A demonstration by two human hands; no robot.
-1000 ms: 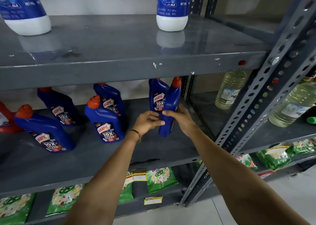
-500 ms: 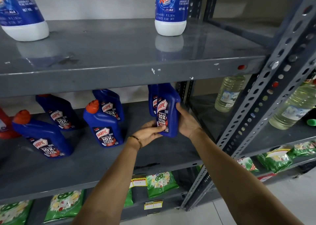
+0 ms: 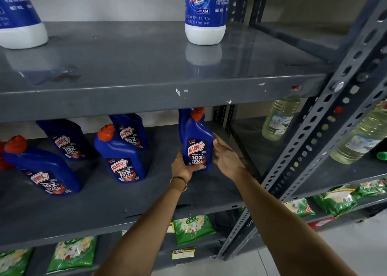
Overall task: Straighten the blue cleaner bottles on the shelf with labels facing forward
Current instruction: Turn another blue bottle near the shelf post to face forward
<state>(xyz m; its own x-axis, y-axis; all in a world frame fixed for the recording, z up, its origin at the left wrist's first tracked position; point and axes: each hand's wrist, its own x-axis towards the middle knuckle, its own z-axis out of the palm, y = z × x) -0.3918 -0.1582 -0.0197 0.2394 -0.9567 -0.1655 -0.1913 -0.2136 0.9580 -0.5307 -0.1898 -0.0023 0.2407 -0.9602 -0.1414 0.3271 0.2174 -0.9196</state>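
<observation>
blue bottle (image 3: 196, 148) upright, hands cupping it, perhaps lifted

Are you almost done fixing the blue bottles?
Nearly, it seems. Four blue bottles on the middle shelf already show labels forward. The left hand and right hand hold the rightmost bottle, label forward. Left: releasing it, maybe evening up the rows.

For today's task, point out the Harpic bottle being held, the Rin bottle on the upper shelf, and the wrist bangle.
Held Harpic bottle (image 3: 196, 153): head view, front label.
Rin bottle (image 3: 206, 13): head view, blue label.
Bangle (image 3: 179, 180): head view, band on left wrist.
</observation>
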